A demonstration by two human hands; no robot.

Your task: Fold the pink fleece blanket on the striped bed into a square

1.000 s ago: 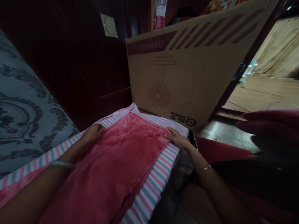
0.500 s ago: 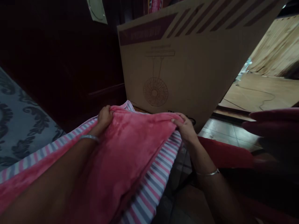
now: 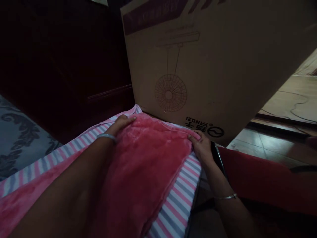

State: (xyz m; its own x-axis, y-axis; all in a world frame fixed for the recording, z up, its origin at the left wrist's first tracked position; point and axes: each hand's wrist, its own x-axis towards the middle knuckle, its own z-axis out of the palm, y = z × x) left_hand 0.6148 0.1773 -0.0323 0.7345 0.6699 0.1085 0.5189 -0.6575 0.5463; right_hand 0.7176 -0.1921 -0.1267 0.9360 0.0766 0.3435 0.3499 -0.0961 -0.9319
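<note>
A plush pink-red blanket (image 3: pixel 148 165) lies over a striped cloth (image 3: pixel 180 188) in pink, grey and white. At the blanket's far left corner is my left hand (image 3: pixel 123 122), thumb stretched along the top and the other fingers hidden beneath the fabric or out of sight. My right hand (image 3: pixel 201 145) pinches the far right corner, thumb on top. Between the two hands the blanket's far edge runs slightly rumpled, close to the striped cloth. Each wrist wears a bracelet.
A large cardboard box (image 3: pixel 218 72) with a fan drawing stands right behind the cloth. Dark wooden panelling (image 3: pixel 66 66) rises at the left, beside patterned grey fabric (image 3: pixel 22 138). Something red (image 3: pixel 260 178) lies to the right, near floor tiles (image 3: pixel 255 142).
Both hands and the blanket's far edge have lowered onto the striped cloth, shifting slightly right. The left thumb now stretches out along the blanket. My view has moved closer to the box.
</note>
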